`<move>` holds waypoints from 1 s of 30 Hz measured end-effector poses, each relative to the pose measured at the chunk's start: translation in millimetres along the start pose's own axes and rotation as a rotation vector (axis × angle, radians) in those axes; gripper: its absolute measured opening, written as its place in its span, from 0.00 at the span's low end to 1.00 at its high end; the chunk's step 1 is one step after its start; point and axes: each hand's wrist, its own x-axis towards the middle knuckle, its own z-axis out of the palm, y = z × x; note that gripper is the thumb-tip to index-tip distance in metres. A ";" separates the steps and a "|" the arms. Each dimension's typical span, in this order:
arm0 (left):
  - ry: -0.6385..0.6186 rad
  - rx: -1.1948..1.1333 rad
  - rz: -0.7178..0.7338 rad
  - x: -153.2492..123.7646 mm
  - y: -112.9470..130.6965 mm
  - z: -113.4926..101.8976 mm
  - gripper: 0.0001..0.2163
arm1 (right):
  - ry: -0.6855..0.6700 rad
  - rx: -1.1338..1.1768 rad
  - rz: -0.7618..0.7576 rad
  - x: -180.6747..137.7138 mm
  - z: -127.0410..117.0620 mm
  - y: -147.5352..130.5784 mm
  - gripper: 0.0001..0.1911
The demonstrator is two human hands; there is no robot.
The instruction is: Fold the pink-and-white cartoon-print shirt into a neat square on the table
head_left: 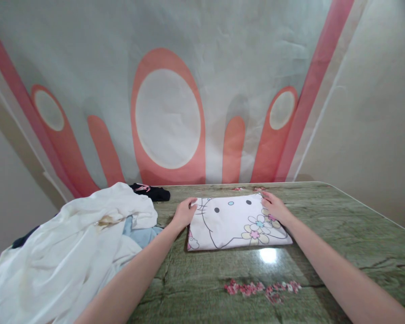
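A folded white cloth (pixel 236 225) with a cartoon cat face and flowers printed on it lies flat on the table; the face is upside down from where I look. My left hand (pixel 185 212) is closed at its far left corner, thumb and fingers curled about the edge. At the far right corner, my right hand (pixel 274 209) grips the edge in the same way, with some fingertips hidden. Whether the cloth is a shirt or another item cannot be told from the folds.
A heap of loose white clothes (pixel 70 243) covers the table's left side, with a light blue piece (pixel 143 231) among it. Behind it sits a black garment (pixel 155 193) with pink marks. The wood-patterned tabletop (pixel 351 234) has pink blossom prints and meets a decorated wall (pixel 216 67).
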 end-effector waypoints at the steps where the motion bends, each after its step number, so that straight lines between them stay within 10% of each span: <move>1: -0.011 0.011 0.003 -3.6 2.5 -1.9 0.12 | -0.011 0.012 0.021 -2.9 -1.6 -1.9 0.25; 13: -0.415 -0.062 -0.153 -52.6 26.4 -31.2 0.28 | -0.166 -0.075 -0.052 -73.7 -44.6 -4.4 0.26; 22: -0.205 0.370 0.308 -62.6 6.2 -10.6 0.18 | -0.142 -0.162 -0.181 -98.0 -40.2 5.0 0.22; 30: -0.116 0.655 0.279 -44.6 4.5 -13.7 0.17 | -0.084 -0.240 -0.223 -111.4 -32.4 -4.8 0.21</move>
